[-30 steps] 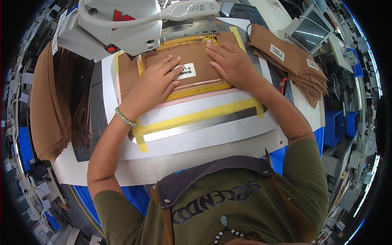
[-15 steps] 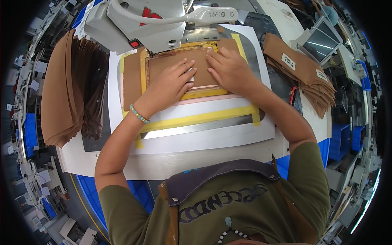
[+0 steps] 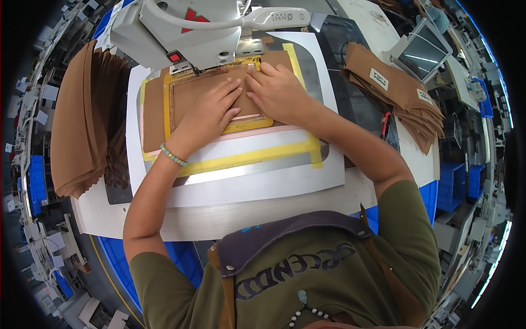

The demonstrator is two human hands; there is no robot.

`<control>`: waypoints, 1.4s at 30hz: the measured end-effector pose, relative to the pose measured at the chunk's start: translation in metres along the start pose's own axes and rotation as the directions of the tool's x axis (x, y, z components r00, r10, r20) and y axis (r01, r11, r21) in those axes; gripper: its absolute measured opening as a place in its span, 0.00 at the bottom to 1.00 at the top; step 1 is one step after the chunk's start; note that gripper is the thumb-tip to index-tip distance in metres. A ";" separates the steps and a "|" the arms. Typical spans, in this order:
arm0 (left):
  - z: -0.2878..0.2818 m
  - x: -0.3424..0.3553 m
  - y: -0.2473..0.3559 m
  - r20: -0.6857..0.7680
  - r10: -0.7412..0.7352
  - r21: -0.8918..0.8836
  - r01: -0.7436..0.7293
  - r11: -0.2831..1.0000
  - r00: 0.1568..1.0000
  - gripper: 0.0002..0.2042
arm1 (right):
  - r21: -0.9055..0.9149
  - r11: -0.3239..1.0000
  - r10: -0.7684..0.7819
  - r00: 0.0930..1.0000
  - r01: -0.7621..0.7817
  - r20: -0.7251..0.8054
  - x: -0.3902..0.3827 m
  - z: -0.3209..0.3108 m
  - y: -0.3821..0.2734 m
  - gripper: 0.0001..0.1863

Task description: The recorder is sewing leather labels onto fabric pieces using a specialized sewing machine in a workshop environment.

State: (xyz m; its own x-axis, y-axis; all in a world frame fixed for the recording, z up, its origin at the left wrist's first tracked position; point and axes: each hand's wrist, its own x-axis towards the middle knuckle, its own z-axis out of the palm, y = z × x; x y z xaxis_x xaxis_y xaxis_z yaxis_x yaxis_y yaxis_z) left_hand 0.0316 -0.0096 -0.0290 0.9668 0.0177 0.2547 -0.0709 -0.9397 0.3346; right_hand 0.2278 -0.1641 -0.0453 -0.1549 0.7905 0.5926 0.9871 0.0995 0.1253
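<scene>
Two grips rest released, fingers extended and grasping nothing: our left hand (image 3: 207,112) spreads over the middle of the brown panel (image 3: 189,92), our right hand (image 3: 278,93) covers the yellow frame (image 3: 249,124) at its right side. We see the panel directly beneath, long axis running left to right, before the machine head (image 3: 186,44).

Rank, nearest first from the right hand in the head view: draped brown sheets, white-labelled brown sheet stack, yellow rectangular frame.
1. Yellow rectangular frame, partly beneath the right hand.
2. White-labelled brown sheet stack, right side.
3. Draped brown sheets, far left.
</scene>
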 end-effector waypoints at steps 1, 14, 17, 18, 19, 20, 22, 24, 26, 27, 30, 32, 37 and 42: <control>0.000 -0.001 0.000 0.007 0.016 0.003 -0.016 1.000 1.000 0.23 | -0.002 1.000 0.011 1.000 -0.011 0.020 0.001 0.001 -0.001 0.13; -0.010 -0.016 -0.016 -0.006 -0.071 0.034 0.071 0.997 0.997 0.22 | 0.043 0.999 -0.023 0.994 0.018 0.111 0.017 -0.006 -0.025 0.17; -0.012 -0.018 -0.017 -0.014 -0.068 0.045 0.068 0.997 0.998 0.22 | 0.171 0.985 0.003 0.989 -0.028 0.147 0.008 -0.027 -0.018 0.16; -0.013 -0.019 -0.018 -0.024 -0.073 0.053 0.074 0.996 0.997 0.21 | 0.268 0.959 0.048 0.987 -0.089 0.156 0.004 -0.034 -0.015 0.15; -0.014 -0.020 -0.017 -0.021 -0.060 0.051 0.062 0.997 0.998 0.21 | 0.259 0.959 0.062 0.976 -0.116 0.207 0.001 -0.042 -0.011 0.15; -0.016 -0.021 -0.018 -0.019 -0.065 0.008 0.065 0.998 0.998 0.21 | 0.284 0.946 0.090 0.970 -0.154 0.225 -0.002 -0.050 -0.007 0.15; -0.021 -0.023 -0.019 -0.014 -0.073 -0.041 0.072 0.997 0.997 0.20 | 0.309 0.931 0.117 0.961 -0.194 0.250 -0.004 -0.059 -0.004 0.15; -0.028 -0.027 -0.021 -0.070 -0.057 -0.055 0.054 0.997 0.996 0.19 | 0.482 0.843 0.106 0.953 -0.237 0.284 -0.004 -0.062 -0.007 0.15; -0.037 -0.032 -0.026 -0.039 -0.090 -0.070 0.088 0.994 0.995 0.19 | 0.507 0.838 0.068 0.961 -0.200 0.268 0.002 -0.053 -0.016 0.16; -0.041 -0.034 -0.027 -0.069 -0.092 -0.082 0.086 0.993 0.993 0.18 | 0.547 0.827 0.023 0.979 -0.132 0.202 0.005 -0.047 -0.023 0.16; -0.049 -0.042 -0.028 -0.031 -0.087 -0.133 0.082 0.988 0.996 0.18 | 0.564 0.825 -0.104 0.977 -0.020 0.188 0.007 -0.033 -0.041 0.18; -0.049 -0.048 -0.024 0.013 -0.032 -0.150 0.034 0.988 0.999 0.19 | 0.551 0.833 -0.102 0.969 -0.040 0.224 0.002 -0.034 -0.044 0.19; -0.041 -0.057 -0.011 0.078 0.049 -0.138 -0.038 0.990 0.996 0.22 | 0.512 0.858 -0.096 0.962 -0.051 0.257 -0.002 -0.042 -0.047 0.20; -0.046 -0.056 -0.012 0.122 0.042 -0.108 -0.028 0.994 0.992 0.28 | 0.556 0.829 -0.066 0.978 -0.057 0.198 0.002 -0.043 -0.051 0.18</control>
State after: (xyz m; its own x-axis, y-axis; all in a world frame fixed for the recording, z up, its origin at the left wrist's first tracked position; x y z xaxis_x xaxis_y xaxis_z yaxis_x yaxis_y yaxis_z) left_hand -0.0331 0.0168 -0.0057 0.9858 -0.0633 0.1556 -0.1245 -0.8972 0.4236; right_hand 0.1751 -0.1932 -0.0165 -0.2084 0.8861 0.4141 0.8495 0.3738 -0.3723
